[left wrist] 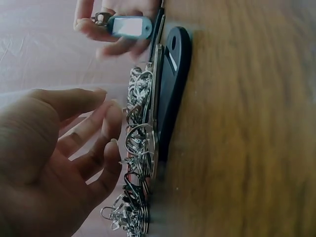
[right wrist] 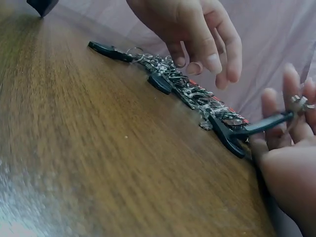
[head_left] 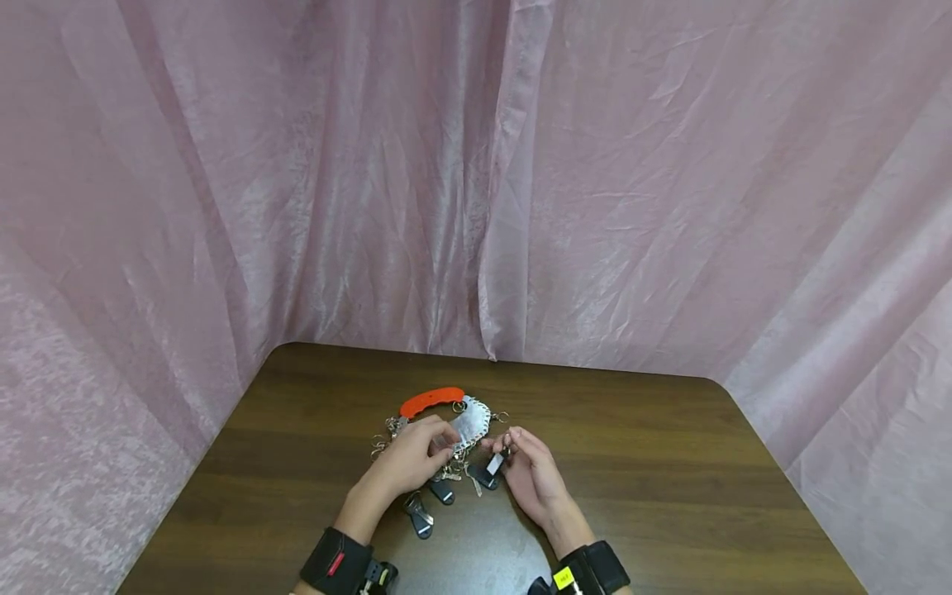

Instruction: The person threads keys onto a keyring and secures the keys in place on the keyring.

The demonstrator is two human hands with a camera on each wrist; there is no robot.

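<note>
A key tag (head_left: 496, 463) with a white label hangs from my right hand (head_left: 537, 479), which pinches the metal ring at its end. In the left wrist view the tag (left wrist: 129, 26) shows a blue-green rim. My left hand (head_left: 412, 454) hovers by the key bunch with loosely bent fingers and nothing between them. Under it lies a silver plate (head_left: 473, 420) edged with rings, joined to an orange handle (head_left: 433, 399). Tangled rings and keys (left wrist: 140, 98) spread along its near side. Several dark tags lie around it, one tag (head_left: 420, 521) nearest me.
The bunch lies mid-table on a brown wooden table (head_left: 669, 463) with rounded far corners. Behind the table hangs a pink curtain (head_left: 632, 165). Each wrist wears a black band, the left band (head_left: 338, 562) with a red mark, the right band (head_left: 591, 570) with a yellow one.
</note>
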